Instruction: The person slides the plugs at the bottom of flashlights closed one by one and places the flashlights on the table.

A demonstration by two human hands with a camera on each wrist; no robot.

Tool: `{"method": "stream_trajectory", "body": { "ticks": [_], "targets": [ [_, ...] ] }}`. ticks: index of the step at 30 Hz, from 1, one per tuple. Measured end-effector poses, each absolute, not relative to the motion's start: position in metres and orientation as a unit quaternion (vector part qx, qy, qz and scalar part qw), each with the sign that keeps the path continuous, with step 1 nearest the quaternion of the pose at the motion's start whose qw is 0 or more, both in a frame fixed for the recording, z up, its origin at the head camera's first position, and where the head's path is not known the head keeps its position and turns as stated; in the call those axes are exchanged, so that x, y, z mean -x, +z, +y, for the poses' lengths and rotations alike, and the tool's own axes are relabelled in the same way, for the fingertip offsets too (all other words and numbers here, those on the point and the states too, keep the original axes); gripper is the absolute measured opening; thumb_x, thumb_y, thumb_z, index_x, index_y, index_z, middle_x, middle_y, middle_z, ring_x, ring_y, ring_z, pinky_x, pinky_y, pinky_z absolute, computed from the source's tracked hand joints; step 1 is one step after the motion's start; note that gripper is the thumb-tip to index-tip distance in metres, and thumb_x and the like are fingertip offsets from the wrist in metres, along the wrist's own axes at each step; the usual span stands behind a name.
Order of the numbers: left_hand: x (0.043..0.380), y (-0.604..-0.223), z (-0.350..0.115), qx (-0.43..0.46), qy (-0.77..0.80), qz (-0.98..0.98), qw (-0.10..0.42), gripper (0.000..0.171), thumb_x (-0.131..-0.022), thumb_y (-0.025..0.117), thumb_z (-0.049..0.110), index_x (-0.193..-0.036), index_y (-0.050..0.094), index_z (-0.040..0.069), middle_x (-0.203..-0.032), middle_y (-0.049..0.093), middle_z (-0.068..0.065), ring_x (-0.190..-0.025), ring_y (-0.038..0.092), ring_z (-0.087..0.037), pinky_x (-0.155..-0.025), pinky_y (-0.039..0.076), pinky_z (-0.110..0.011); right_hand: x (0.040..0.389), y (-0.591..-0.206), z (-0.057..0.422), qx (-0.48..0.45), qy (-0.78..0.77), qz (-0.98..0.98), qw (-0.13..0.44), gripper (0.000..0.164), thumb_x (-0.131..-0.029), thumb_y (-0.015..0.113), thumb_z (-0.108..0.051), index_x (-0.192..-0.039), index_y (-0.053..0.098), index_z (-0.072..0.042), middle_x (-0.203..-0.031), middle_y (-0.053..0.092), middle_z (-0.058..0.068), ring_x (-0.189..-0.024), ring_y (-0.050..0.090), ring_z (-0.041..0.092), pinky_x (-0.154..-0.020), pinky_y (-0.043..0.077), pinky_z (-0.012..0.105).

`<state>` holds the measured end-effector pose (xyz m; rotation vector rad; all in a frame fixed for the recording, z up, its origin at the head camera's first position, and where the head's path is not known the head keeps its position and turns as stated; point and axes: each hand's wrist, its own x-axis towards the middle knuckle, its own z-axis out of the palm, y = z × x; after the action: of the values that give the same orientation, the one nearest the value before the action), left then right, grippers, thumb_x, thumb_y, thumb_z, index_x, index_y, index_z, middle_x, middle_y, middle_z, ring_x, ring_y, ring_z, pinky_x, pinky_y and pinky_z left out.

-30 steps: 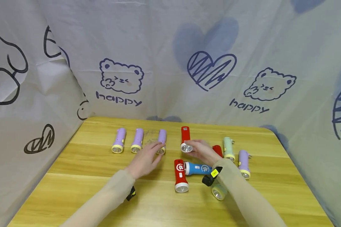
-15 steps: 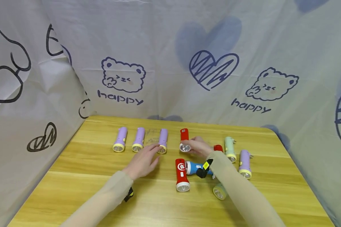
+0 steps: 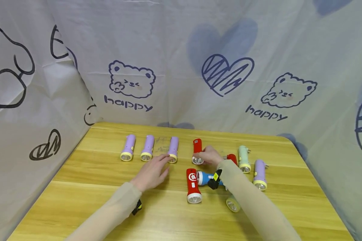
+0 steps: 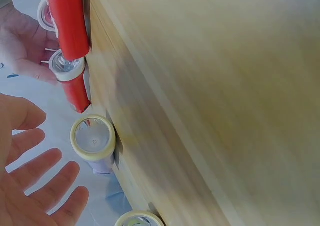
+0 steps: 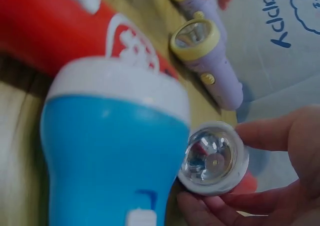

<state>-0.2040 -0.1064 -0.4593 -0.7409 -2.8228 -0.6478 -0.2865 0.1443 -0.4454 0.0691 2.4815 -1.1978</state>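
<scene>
My right hand (image 3: 210, 156) holds a red flashlight (image 3: 197, 146) by its white head, standing in line with the purple ones at the back of the table. In the right wrist view, thumb and fingers (image 5: 270, 136) lie around the clear lens (image 5: 215, 156). My left hand (image 3: 151, 172) is spread, its fingertips right at the yellow head of the third purple flashlight (image 3: 174, 144). From the left wrist, the open left hand (image 4: 35, 186) shows beside that yellow-rimmed lens (image 4: 94, 138), holding nothing.
Two more purple flashlights (image 3: 129, 144) lie at left. Nearer the front are a red flashlight (image 3: 193, 187) and a blue one (image 3: 202, 178), partly covered by my right wrist. Another red (image 3: 232, 158), two green (image 3: 243, 157) and a purple flashlight (image 3: 260, 172) lie right. Cloth walls (image 3: 181, 67) border the wooden table.
My right hand has drawn the red flashlight slightly toward me, and its wrist has shifted left. The left hand stays nearly still beside the third purple flashlight.
</scene>
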Motion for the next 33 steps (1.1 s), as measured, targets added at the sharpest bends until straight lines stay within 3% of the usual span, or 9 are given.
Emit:
{"method": "stream_trajectory", "body": {
  "ticks": [10,24,33],
  "targets": [
    [0.203,-0.461,-0.105,0.248,-0.22,-0.94,0.076,0.042,-0.097,0.064,0.013,-0.139,0.058,0.007,-0.144,0.058,-0.014,-0.131,0.058,-0.034,-0.111,0.048,-0.049,0.288,-0.448,0.155,-0.047,-0.399,0.898,0.178,0.043,-0.096,0.063,-0.031,-0.12,0.054,0.004,-0.106,0.058,0.015,-0.096,0.058,0.029,-0.084,0.052,0.035],
    [0.203,-0.462,-0.103,0.248,-0.223,-0.94,0.072,0.044,-0.097,0.064,0.013,-0.14,0.057,0.006,-0.144,0.058,-0.015,-0.13,0.058,-0.035,-0.112,0.048,-0.049,0.284,-0.445,0.153,-0.022,-0.392,0.898,0.2,0.049,-0.093,0.067,-0.033,-0.123,0.057,0.005,-0.104,0.06,0.014,-0.085,0.06,0.024,-0.082,0.052,0.031],
    [0.204,-0.463,-0.101,0.255,-0.225,-0.937,0.076,0.044,-0.097,0.065,0.013,-0.139,0.058,0.005,-0.143,0.059,-0.015,-0.129,0.059,-0.035,-0.111,0.048,-0.049,0.282,-0.446,0.143,-0.029,-0.431,0.874,0.221,0.06,-0.095,0.067,-0.029,-0.136,0.045,0.008,-0.123,0.055,0.018,-0.093,0.06,0.02,-0.083,0.059,0.027]
  ]
}}
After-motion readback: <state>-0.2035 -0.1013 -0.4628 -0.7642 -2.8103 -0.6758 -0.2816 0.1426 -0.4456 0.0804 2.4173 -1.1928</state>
